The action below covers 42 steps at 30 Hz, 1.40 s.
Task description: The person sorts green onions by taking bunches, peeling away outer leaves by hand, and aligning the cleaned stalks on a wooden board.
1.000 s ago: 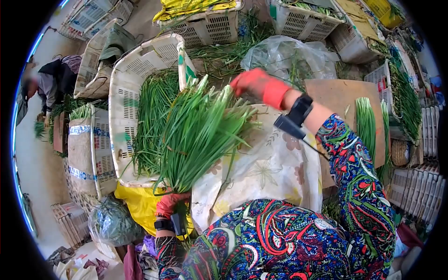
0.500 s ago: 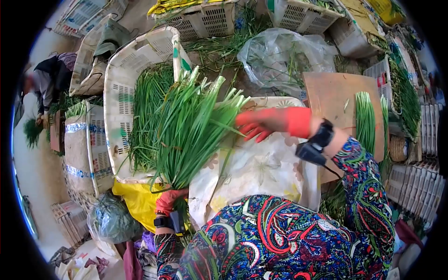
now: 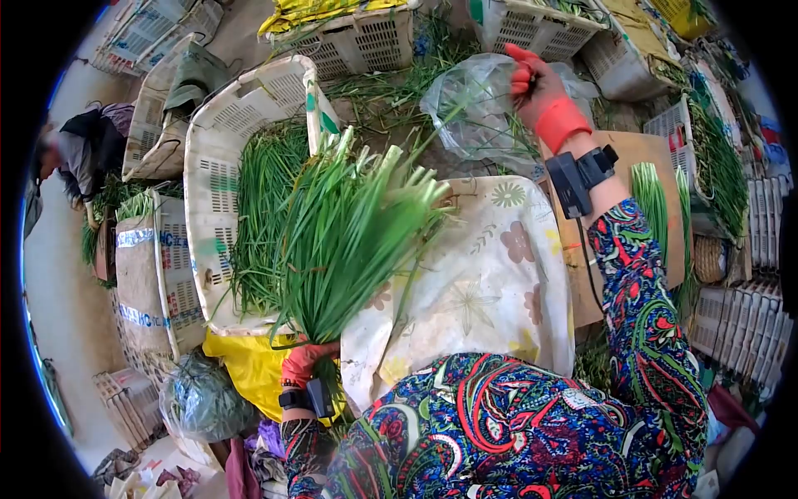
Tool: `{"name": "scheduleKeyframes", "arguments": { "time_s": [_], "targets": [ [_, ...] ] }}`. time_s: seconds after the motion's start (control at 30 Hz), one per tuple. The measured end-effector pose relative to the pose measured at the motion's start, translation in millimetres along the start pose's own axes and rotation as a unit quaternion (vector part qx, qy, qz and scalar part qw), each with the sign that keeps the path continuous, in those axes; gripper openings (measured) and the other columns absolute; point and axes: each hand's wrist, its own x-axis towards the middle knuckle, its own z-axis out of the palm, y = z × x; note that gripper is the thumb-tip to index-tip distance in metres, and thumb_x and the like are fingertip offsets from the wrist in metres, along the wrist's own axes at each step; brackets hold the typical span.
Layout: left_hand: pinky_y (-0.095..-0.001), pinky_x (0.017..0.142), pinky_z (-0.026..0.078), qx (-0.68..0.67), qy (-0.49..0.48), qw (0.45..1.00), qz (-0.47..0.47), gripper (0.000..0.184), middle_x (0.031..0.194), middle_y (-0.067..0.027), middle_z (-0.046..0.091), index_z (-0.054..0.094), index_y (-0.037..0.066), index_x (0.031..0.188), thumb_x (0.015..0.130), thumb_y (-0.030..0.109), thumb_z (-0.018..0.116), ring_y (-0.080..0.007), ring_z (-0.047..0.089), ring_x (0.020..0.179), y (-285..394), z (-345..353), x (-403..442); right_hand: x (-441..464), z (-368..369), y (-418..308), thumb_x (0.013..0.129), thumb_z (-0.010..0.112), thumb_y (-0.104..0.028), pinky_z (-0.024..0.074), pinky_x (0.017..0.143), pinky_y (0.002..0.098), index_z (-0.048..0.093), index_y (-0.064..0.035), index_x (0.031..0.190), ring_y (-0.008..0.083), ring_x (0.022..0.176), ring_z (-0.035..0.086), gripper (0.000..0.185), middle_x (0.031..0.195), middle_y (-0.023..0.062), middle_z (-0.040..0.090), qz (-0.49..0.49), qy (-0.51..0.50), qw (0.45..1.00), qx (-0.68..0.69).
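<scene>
As a gloved left hand (image 3: 306, 363) clasps green stalks (image 3: 337, 249) fanning out beyond its grip, the raised right hand (image 3: 539, 90), its hold unclear, hovers near clear plastic (image 3: 467, 125).

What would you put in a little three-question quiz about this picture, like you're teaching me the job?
1. Which end of the big bunch of greens does the left hand grip?
A) the pale stem ends
B) the leafy ends

2. True or false: a smaller bunch lies on the brown board.

3. Fill in the missing colour: the raised right hand wears a ____ glove.

Key:
1. B: the leaves gather at that hand, and the pale ends point away from it.
2. True.
3. Red.
</scene>
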Motion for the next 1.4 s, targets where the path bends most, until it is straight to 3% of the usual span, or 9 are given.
{"name": "scheduleKeyframes", "arguments": {
  "time_s": [0.1, 0.17, 0.33, 0.5, 0.77, 1.03, 1.1, 1.3, 1.4],
  "targets": [
    [-0.0242, 0.069, 0.044, -0.037, -0.013, 0.999, -0.034, 0.022, 0.083, -0.004, 0.064, 0.065, 0.014, 0.098, 0.081, 0.024, 0.057, -0.0123, 0.058, 0.074, 0.2, -0.8, 2.4, 32.3, -47.2, 17.4, 0.083, 0.046, -0.006, 0.0444, 0.052, 0.0175, 0.054, 0.0025, 0.103, 0.0076, 0.054, 0.046, 0.023, 0.074, 0.0025, 0.056, -0.078, 0.133, 0.983, 0.103],
    [-0.0251, 0.07, 0.044, -0.029, -0.012, 0.999, 0.007, 0.024, 0.086, -0.0052, 0.064, 0.064, 0.015, 0.102, 0.081, 0.024, 0.057, -0.0129, 0.058, 0.076, 4.7, -0.5, 0.0, 79.6, -128.7, 58.5, 0.083, 0.051, -0.009, 0.0464, 0.055, 0.0165, 0.054, 0.0032, 0.097, 0.0107, 0.065, 0.056, 0.019, 0.086, 0.0095, 0.058, 0.32, -0.18, 0.903, 0.221],
    [-0.0282, 0.068, 0.047, -0.126, 0.001, 0.992, -0.018, 0.041, 0.083, -0.009, 0.064, 0.062, -0.001, 0.089, 0.065, 0.03, 0.074, -0.0145, 0.059, 0.074, -19.2, 1.3, 12.9, 25.0, -37.2, 165.5, 0.073, 0.059, -0.055, 0.0475, 0.075, 0.0364, 0.044, -0.0014, 0.116, 0.0242, 0.092, 0.057, 0.07, 0.104, 0.0135, 0.057, 0.44, -0.067, 0.88, -0.164],
    [-0.0284, 0.061, 0.047, -0.144, 0.05, 0.988, 0.017, 0.03, 0.076, -0.0074, 0.064, 0.064, 0.003, 0.085, 0.068, 0.026, 0.072, -0.0154, 0.059, 0.066, -47.3, 5.8, 19.2, 22.6, 23.9, 161.7, 0.087, 0.047, -0.034, 0.0427, 0.049, 0.0221, 0.061, -0.014, 0.101, 0.0093, 0.052, 0.048, 0.028, 0.073, -0.0015, 0.058, 0.374, -0.155, 0.826, -0.392],
    [-0.0268, 0.056, 0.046, -0.049, 0.033, 0.998, 0.018, 0.024, 0.068, -0.0044, 0.062, 0.062, 0.002, 0.077, 0.069, 0.023, 0.069, -0.0129, 0.057, 0.058, -14.6, 3.0, 8.6, 69.4, 8.0, 21.8, 0.083, 0.05, -0.015, 0.0205, 0.038, 0.0144, 0.053, -0.0018, 0.106, 0.002, 0.041, 0.026, 0.027, 0.055, -0.0073, 0.032, 0.066, -0.136, 0.982, -0.117],
    [-0.0285, 0.067, 0.045, 0.026, 0.091, 0.995, -0.03, 0.021, 0.085, -0.0092, 0.063, 0.064, 0.003, 0.082, 0.075, 0.022, 0.063, -0.0176, 0.059, 0.076, -27.9, 6.2, 10.6, -52.0, 58.5, 108.4, 0.078, 0.057, -0.031, 0.0472, 0.065, 0.0303, 0.06, -0.0102, 0.102, 0.0162, 0.071, 0.058, 0.032, 0.085, 0.0088, 0.062, 0.28, -0.313, 0.567, -0.708],
    [-0.0265, 0.085, 0.041, 0.112, 0.012, 0.991, 0.073, 0.034, 0.1, -0.0071, 0.063, 0.062, 0.015, 0.106, 0.085, 0.026, 0.038, -0.0182, 0.058, 0.096, -16.3, -5.3, -10.3, -30.0, -1.6, 154.9, 0.075, 0.059, -0.027, 0.0468, 0.073, 0.0358, 0.057, -0.0118, 0.107, 0.0264, 0.084, 0.058, 0.036, 0.097, 0.0103, 0.06, -0.338, -0.578, 0.402, -0.625],
    [-0.0313, 0.063, 0.047, -0.121, 0.064, 0.99, 0.027, 0.041, 0.08, -0.0113, 0.064, 0.064, 0.004, 0.088, 0.061, 0.033, 0.072, -0.0205, 0.06, 0.067, -59.4, 5.6, 36.9, -72.5, 47.2, 122.7, 0.072, 0.055, -0.013, 0.0474, 0.06, 0.0342, 0.061, -0.0059, 0.09, 0.0265, 0.062, 0.058, 0.02, 0.075, 0.0094, 0.063, 0.141, -0.227, 0.705, -0.657],
    [-0.0306, 0.063, 0.047, 0.103, 0.085, 0.991, 0.029, 0.041, 0.08, -0.0108, 0.064, 0.064, 0.01, 0.092, 0.066, 0.042, 0.067, -0.0224, 0.061, 0.071, -49.5, 0.2, 14.7, -27.9, 5.3, 127.5, 0.071, 0.057, -0.013, 0.0462, 0.056, 0.0316, 0.062, -0.0034, 0.083, 0.0223, 0.064, 0.058, 0.016, 0.073, 0.0087, 0.061, -0.037, -0.375, 0.709, -0.597]
  ]
}}
